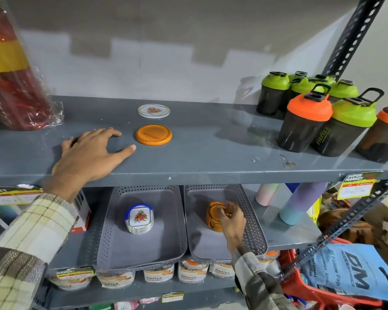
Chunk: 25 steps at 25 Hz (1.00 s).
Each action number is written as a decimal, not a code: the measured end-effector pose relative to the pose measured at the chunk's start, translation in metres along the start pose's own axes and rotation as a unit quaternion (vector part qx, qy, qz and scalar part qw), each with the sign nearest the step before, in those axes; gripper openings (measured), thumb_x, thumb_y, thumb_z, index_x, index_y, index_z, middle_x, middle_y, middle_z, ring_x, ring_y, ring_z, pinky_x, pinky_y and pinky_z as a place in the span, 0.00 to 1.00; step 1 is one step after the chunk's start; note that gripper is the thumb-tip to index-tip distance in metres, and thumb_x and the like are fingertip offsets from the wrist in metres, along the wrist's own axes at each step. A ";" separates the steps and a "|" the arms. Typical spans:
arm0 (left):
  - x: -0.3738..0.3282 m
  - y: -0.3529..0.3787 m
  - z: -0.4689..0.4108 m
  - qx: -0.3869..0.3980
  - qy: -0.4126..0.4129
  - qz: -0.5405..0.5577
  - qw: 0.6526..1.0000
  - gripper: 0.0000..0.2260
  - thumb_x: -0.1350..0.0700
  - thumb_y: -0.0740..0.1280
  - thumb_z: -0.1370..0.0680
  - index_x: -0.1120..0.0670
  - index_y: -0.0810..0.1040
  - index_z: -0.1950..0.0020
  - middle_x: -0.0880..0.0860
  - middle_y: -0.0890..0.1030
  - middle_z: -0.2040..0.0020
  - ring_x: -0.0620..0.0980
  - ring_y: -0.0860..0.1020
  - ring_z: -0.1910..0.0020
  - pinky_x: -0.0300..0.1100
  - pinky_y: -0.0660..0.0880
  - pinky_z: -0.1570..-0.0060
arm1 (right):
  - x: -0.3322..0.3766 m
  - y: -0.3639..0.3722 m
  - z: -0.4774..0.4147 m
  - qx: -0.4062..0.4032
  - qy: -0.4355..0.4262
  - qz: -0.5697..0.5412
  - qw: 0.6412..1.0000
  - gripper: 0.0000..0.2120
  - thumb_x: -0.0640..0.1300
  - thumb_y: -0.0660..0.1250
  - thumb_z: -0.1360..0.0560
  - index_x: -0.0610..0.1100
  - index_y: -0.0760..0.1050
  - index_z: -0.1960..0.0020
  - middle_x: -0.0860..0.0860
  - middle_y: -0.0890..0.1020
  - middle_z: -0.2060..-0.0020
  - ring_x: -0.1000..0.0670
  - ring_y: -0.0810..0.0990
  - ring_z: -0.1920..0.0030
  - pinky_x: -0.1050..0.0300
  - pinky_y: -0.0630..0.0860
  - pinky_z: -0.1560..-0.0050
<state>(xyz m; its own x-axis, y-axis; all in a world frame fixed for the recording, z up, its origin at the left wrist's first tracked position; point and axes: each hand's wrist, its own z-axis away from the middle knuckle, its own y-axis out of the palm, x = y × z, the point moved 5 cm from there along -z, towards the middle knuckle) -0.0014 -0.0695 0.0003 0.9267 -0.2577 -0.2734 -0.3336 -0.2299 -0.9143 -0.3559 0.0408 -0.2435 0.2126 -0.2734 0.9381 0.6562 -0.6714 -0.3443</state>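
My left hand (92, 151) rests open on the upper grey shelf (199, 162), fingers spread, thumb tip just left of an orange round coaster (154, 134). Behind that coaster lies a clear coaster with a fruit print (153, 110). One shelf down, my right hand (231, 218) reaches into the right grey perforated basket (253, 220) and grips a stack of orange coasters (214, 217). The left perforated basket (108, 220) holds a stack of clear coasters with a blue-rimmed fruit print on top (140, 219).
Several shaker bottles with green and orange lids (323, 117) crowd the upper shelf's right end. A red wrapped bottle pack (16, 86) stands at its left. Pastel bottles (300, 202) stand right of the baskets. A slotted black upright (354, 41) and a blue bag (347, 269) are at right.
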 end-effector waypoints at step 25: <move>-0.005 0.001 0.007 0.066 0.007 -0.010 0.998 0.35 0.28 0.48 0.23 0.43 0.56 0.20 0.44 0.53 0.18 0.47 0.48 0.20 0.60 0.43 0.24 | 0.290 -0.052 0.127 0.092 -0.400 -0.013 0.912 0.17 0.61 0.72 0.28 0.52 0.82 0.45 0.64 0.85 0.50 0.61 0.82 0.45 0.69 0.75 0.50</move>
<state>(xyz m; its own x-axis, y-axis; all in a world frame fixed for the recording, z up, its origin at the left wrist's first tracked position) -0.0049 -0.0619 -0.0013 0.9304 -0.2677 -0.2505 -0.2879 -0.1101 -0.9513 -0.2360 0.0838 0.0511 0.6072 0.3801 0.6977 0.7630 -0.5238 -0.3787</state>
